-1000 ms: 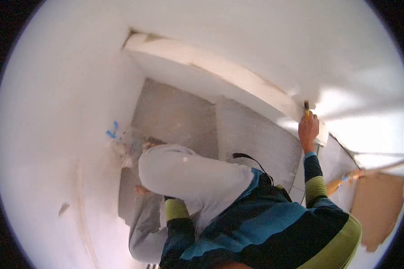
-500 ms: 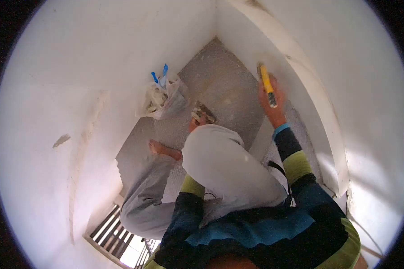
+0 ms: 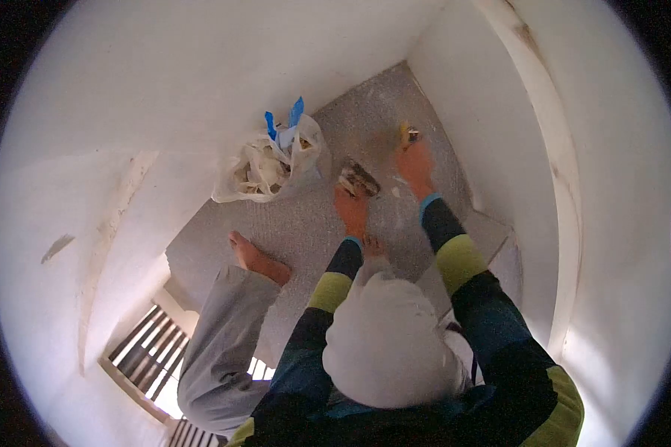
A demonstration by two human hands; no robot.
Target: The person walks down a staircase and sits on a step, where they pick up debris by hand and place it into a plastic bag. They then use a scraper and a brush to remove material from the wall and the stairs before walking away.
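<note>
- Nearest the camera, at 6 o'clock: the person's torso in a striped blue, black and yellow-green top, one bent knee [image 3: 386, 344] in light grey trousers raised in front of it.
- At 8 o'clock: other trouser leg stretched out, bare foot [image 3: 255, 258] flat on the grey speckled floor [image 3: 306, 223]. Barred grille [image 3: 145, 357] lower left, past that leg.
- Both arms extended toward 12 o'clock, down to the floor.
- Left hand [image 3: 350, 206]: clenched on a small flat tool [image 3: 358, 179] smeared with pale compound; tool sits just beyond the knuckles, blade end close to the floor. Exact tool type cannot be told.
- Right hand [image 3: 414, 165]: wrapped around a yellow-handled putty knife [image 3: 406, 135], handle tip showing above the fingers at about 12 o'clock; blade hidden by the hand.
- The two hands lie near each other, not touching.
- At 11 o'clock, further out: crumpled white plastic bag [image 3: 272, 167] with blue strips [image 3: 285, 121] sticking up, resting on the floor against the white wall [image 3: 201, 67].
- At 2 o'clock: white wall with a raised plaster band [image 3: 552, 141].
</note>
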